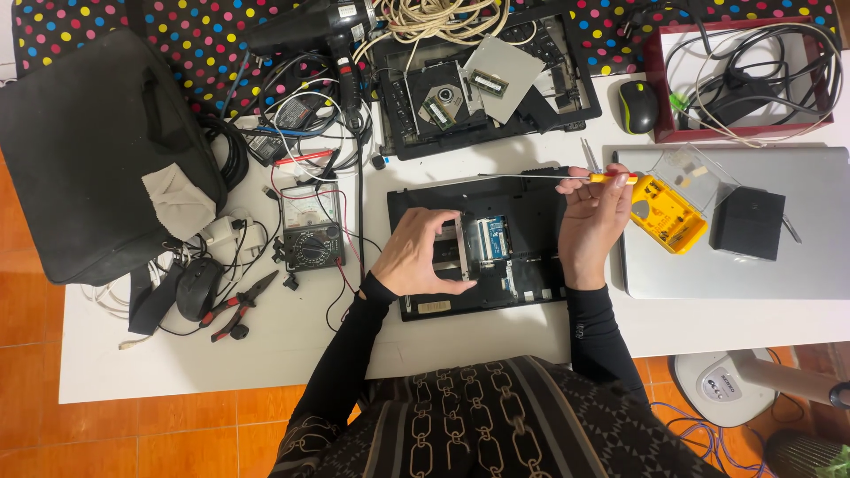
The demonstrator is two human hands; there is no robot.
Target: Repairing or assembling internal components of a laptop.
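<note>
A black opened laptop base (482,243) lies bottom-up on the white table (496,345), its inner boards showing. My left hand (421,255) rests on it, fingers curled round a silver metal drive (452,257) in the bay. My right hand (591,217) hovers over the base's right edge and holds a thin screwdriver (567,178) with a yellow handle, its long shaft pointing left.
A second dismantled laptop shell (482,84) lies behind. A closed silver laptop (735,257) at right carries a yellow bit case (666,214) and a black box (748,223). Left: multimeter (310,237), pliers (237,305), mouse (197,288), cables, black bag (88,150).
</note>
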